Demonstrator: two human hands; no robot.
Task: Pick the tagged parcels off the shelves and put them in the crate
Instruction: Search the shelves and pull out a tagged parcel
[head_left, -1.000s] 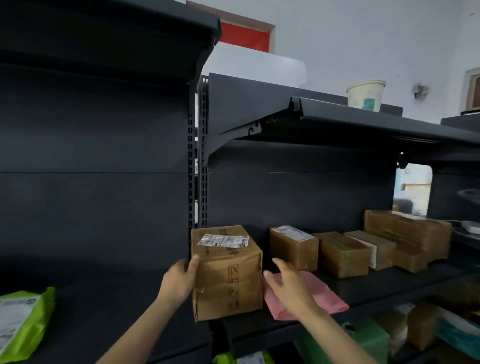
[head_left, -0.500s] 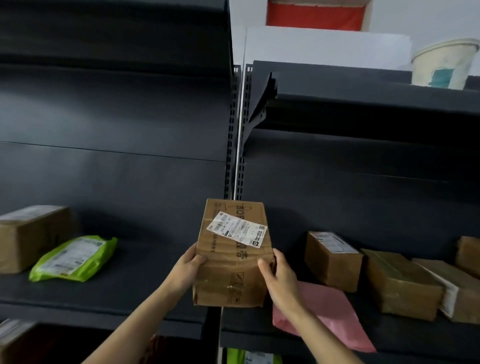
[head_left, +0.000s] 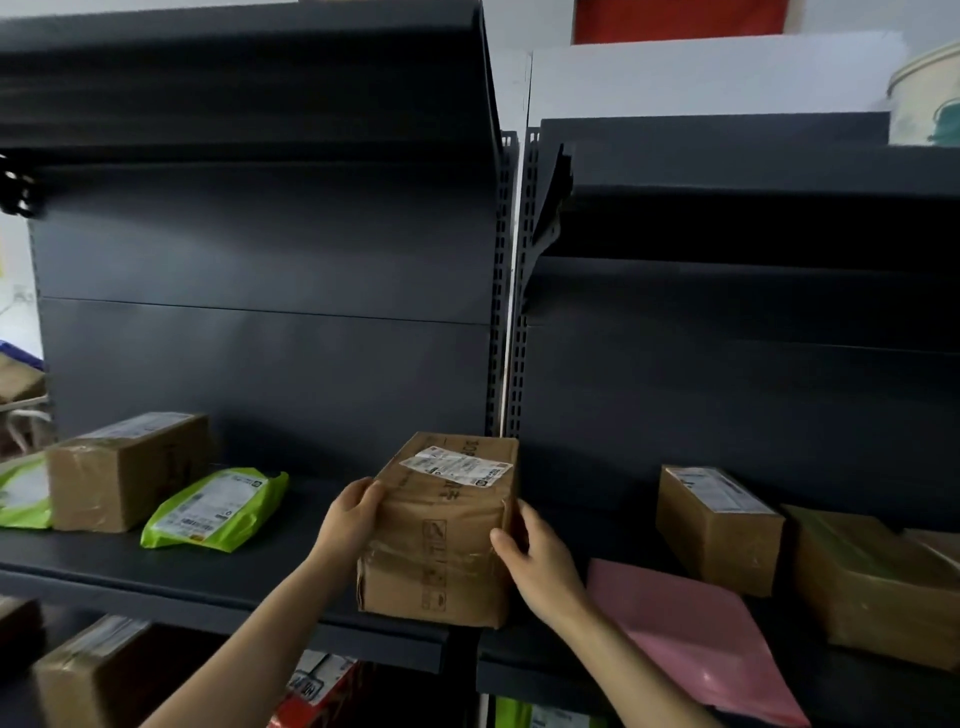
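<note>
- Head view is showing dark metal shelving (head_left: 260, 364) filling most of the scene, two bays meeting at a slotted upright in the middle.
- Left shelf board (head_left: 291, 587) and right shelf board (head_left: 540, 660) are carrying the stock at about the same level; no crate is showing anywhere in view.
- Taped cardboard parcel (head_left: 441, 540), the one in hand, is sitting at the near edge where the two bays meet; whether it is resting on the lip or already lifted clear, I cannot tell.
- Large brown box (head_left: 878, 587) and a smaller labelled box (head_left: 717, 525) are lying to the right of it, with a pink mailer bag (head_left: 691, 639) lying flat near the right wrist.
- Brown carton (head_left: 124, 470) and a green mailer bag (head_left: 213, 512) are lying well to the left.
- Left hand (head_left: 353, 514) is gripping the parcel's upper left edge, fingers curled over it.
- Right hand (head_left: 540, 561) is clasping the right side, thumb lying on the near face and fingers wrapping round behind.
- White shipping label (head_left: 457, 461) is showing on the parcel's top, facing up.
- Judging by the two-handed hold, the pick is under way and the drop into the crate is not yet done.
- Next move is likely calling for drawing the parcel toward the body, keeping it level and clear of the pink mailer bag, then turning to find the crate.
</note>
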